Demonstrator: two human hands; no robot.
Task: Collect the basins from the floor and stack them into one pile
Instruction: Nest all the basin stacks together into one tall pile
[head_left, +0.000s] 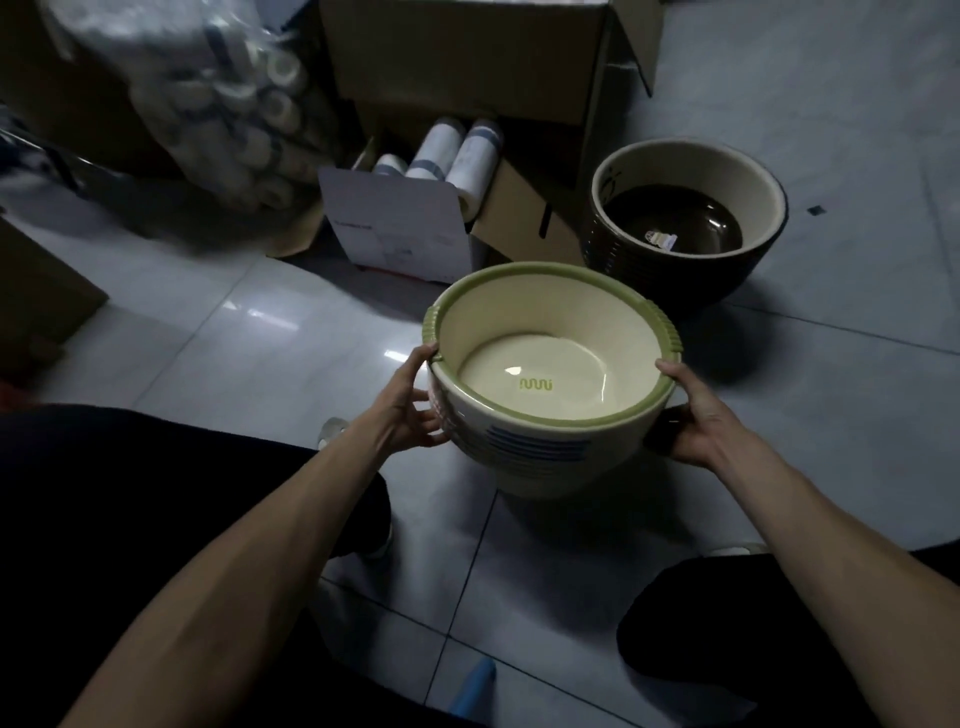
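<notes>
**Holding a green-rimmed basin in both hands over a cluttered tile floor**

Just beyond the held basin, to its right, a dark brown basin with a cream inner wall stands on the floor. It touches the corner of a large open cardboard box. In front of that box, an open white carton holds white rolls with grey bands, lying on their sides. Farther left, a clear plastic bag bulges with similar rolls; it is blurred. Another brown carton sits at the left edge.

The dark basin holds only a small label on its glossy bottom. The cream basin, ribbed low on its outer wall and marked with blue stripes, has a green squiggle printed inside.

The left grip clasps the cream basin's rim and side, thumb on top. The right grip grasps the opposite side below the rim.

The floor is pale glossy tile with dark joints, in dim light. A blue object pokes in at the bottom edge.
</notes>
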